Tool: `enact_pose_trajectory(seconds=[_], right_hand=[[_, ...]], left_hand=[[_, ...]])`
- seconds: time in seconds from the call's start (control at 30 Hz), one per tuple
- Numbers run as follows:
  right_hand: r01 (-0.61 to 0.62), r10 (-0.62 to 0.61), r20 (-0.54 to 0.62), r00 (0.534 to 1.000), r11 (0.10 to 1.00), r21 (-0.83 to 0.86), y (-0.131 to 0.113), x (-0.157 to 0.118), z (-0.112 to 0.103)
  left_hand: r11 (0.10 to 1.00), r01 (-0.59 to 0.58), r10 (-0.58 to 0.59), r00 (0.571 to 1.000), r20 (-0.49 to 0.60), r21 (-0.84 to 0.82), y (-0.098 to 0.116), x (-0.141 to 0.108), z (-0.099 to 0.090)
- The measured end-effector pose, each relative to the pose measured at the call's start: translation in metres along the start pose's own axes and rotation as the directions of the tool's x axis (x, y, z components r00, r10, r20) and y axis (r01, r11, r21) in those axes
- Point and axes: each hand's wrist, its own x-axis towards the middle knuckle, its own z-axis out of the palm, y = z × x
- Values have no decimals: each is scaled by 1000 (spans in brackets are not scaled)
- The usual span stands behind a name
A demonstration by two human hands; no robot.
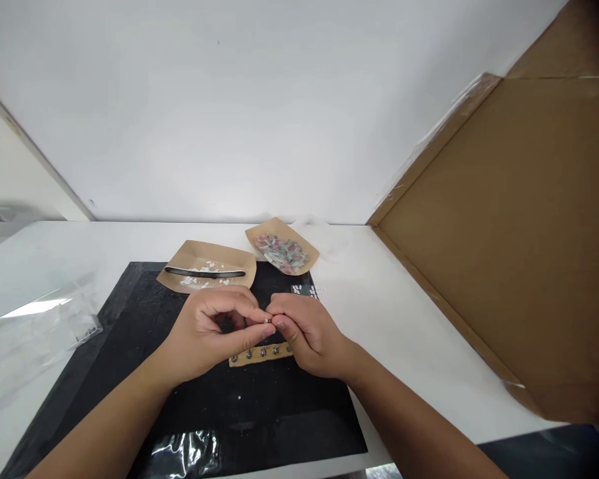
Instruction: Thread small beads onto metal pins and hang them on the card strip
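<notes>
My left hand (219, 326) is closed in a pinch, thumb and forefinger meeting on a tiny pale, shiny piece (267, 320). Against its fingertips press the thumb and curled forefinger of my right hand (312, 336), also closed on that piece. The fingers hide most of it, so its kind cannot be made out. Just below and behind the hands lies a tan strip (256, 360) with several small metal studs standing in a row. Its right end is covered by my right hand. Under everything is a black mat (259, 416).
A cardboard tray (180, 253) holds white bits, with black tweezers (204, 273) lying across it. Another tray (253, 233) contains small clear packets (284, 251). Small white pieces (304, 291) lie beyond my right hand. Plastic bags (40, 346) are at left; a cardboard box (509, 246) stands right.
</notes>
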Motion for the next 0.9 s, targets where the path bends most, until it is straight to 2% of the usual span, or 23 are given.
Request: enact_pose_trajectory(seconds=[0.13, 0.33, 0.7, 0.9], right_hand=[[3, -3, -15, 1000, 1000, -25, 1, 1, 0], [40, -40, -35, 999, 999, -1, 2, 1, 0], [-27, 31, -23, 999, 987, 161, -5, 0, 1], [-57, 59, -4, 998, 970, 238, -11, 0, 1]], left_hand=[[1000, 21, -21, 999, -38, 2, 1, 1, 0], [999, -32, 33, 999, -32, 31, 1, 1, -1], [996, -43, 46, 998, 49, -73, -2, 1, -6], [992, 30, -18, 995, 100, -120, 1, -3, -7]])
